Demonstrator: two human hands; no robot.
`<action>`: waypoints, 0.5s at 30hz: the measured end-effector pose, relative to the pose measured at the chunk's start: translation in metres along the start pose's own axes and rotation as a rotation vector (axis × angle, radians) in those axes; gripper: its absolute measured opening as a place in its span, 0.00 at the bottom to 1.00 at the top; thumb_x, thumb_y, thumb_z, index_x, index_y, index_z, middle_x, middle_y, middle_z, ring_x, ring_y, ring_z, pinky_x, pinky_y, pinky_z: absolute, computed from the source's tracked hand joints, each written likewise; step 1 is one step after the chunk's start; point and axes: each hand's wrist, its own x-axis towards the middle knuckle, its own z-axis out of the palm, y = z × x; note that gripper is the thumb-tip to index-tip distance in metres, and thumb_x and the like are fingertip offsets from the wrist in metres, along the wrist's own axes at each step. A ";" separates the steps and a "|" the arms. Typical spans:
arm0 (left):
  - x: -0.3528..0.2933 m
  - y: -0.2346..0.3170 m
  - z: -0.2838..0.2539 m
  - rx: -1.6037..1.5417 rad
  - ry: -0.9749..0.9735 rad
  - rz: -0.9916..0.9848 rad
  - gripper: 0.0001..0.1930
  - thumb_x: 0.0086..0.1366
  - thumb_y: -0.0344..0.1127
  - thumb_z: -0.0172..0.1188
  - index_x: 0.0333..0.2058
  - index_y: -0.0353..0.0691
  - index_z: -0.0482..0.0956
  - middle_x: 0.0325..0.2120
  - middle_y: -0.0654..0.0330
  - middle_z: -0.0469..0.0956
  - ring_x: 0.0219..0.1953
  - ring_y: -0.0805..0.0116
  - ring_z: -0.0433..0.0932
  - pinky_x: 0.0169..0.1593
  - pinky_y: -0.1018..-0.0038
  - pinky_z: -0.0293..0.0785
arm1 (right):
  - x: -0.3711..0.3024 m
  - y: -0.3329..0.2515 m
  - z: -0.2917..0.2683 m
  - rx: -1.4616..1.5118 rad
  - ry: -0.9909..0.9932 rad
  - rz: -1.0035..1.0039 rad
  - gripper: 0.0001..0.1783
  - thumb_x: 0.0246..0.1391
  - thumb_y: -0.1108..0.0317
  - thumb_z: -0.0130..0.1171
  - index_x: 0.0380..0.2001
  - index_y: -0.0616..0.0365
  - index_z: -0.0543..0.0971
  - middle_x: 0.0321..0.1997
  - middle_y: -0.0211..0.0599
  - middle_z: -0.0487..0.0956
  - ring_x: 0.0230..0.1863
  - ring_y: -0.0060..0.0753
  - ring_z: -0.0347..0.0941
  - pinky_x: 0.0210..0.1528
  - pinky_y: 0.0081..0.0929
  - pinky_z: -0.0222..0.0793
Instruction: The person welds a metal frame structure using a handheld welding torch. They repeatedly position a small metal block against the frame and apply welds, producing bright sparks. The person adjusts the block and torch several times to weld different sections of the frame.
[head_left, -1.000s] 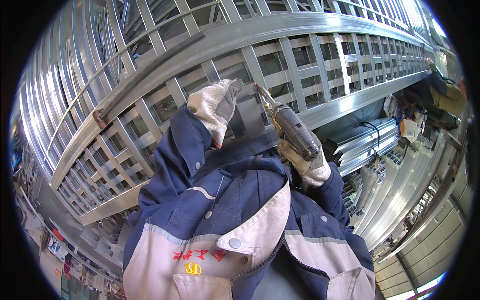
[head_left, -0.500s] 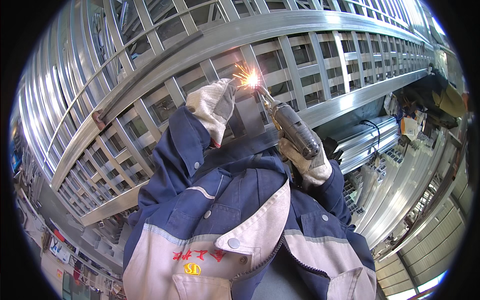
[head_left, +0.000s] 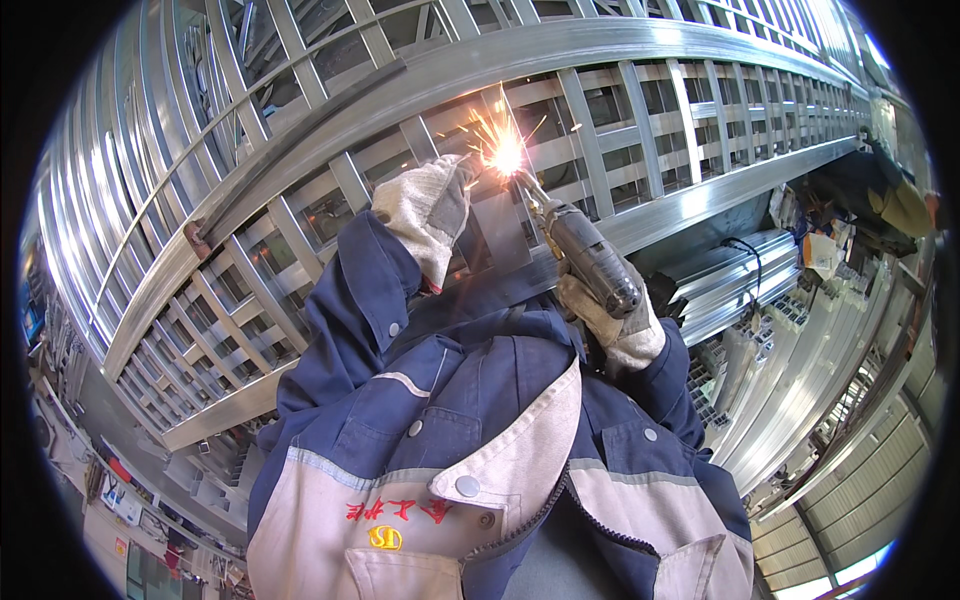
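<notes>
My right hand (head_left: 610,320), in a pale work glove, grips the dark body of a welding torch (head_left: 590,258). The torch's narrow tip points up and left into a bright arc that throws orange sparks. The arc burns at a crosswise bar of a silvery metal grating (head_left: 500,232), and the glare hides the exact spot. Just left of the sparks, my left hand (head_left: 425,210) rests by the grating in a thick light glove. Its fingers look curled together; whatever they hold, if anything, is hidden.
A long metal rail (head_left: 540,48) runs across beyond the grating's square openings. Bundled metal profiles (head_left: 735,285) lie to the right, with a dark cable across them. More long bars (head_left: 790,400) are stacked farther right. Upright slats stand at the far left.
The arc has grown brighter, and its sparks spread wider and higher. Both hands and the torch stay almost where they were.
</notes>
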 end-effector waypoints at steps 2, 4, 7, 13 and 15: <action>0.001 0.002 -0.001 0.003 -0.012 -0.005 0.15 0.79 0.35 0.62 0.59 0.41 0.85 0.46 0.45 0.89 0.49 0.42 0.88 0.54 0.61 0.85 | -0.001 0.001 0.000 0.023 0.000 -0.001 0.29 0.70 0.70 0.79 0.70 0.58 0.81 0.52 0.26 0.84 0.52 0.19 0.82 0.56 0.24 0.81; 0.000 0.003 -0.003 0.009 -0.009 -0.014 0.15 0.79 0.36 0.61 0.59 0.41 0.86 0.47 0.45 0.89 0.49 0.42 0.88 0.54 0.61 0.85 | -0.002 0.001 0.000 0.047 -0.003 0.003 0.29 0.70 0.70 0.79 0.70 0.58 0.81 0.52 0.26 0.84 0.52 0.18 0.82 0.56 0.24 0.81; 0.001 0.003 -0.003 0.010 -0.020 -0.019 0.15 0.80 0.37 0.60 0.59 0.41 0.86 0.47 0.45 0.89 0.49 0.42 0.88 0.55 0.61 0.85 | -0.003 0.000 0.000 0.066 0.009 0.038 0.29 0.69 0.70 0.79 0.69 0.58 0.81 0.52 0.25 0.84 0.51 0.18 0.82 0.56 0.24 0.81; 0.001 0.004 -0.003 0.012 -0.033 -0.026 0.15 0.82 0.40 0.59 0.59 0.41 0.86 0.49 0.45 0.89 0.50 0.42 0.88 0.55 0.60 0.84 | -0.005 -0.005 0.002 -0.030 0.033 0.033 0.27 0.69 0.69 0.79 0.67 0.59 0.82 0.50 0.24 0.84 0.49 0.17 0.80 0.55 0.24 0.80; 0.001 0.004 -0.003 0.014 -0.040 -0.031 0.16 0.83 0.41 0.58 0.59 0.41 0.86 0.49 0.45 0.89 0.50 0.42 0.88 0.55 0.60 0.84 | -0.007 -0.006 0.002 -0.063 0.040 0.047 0.27 0.68 0.70 0.78 0.67 0.60 0.82 0.49 0.24 0.84 0.49 0.17 0.80 0.55 0.24 0.80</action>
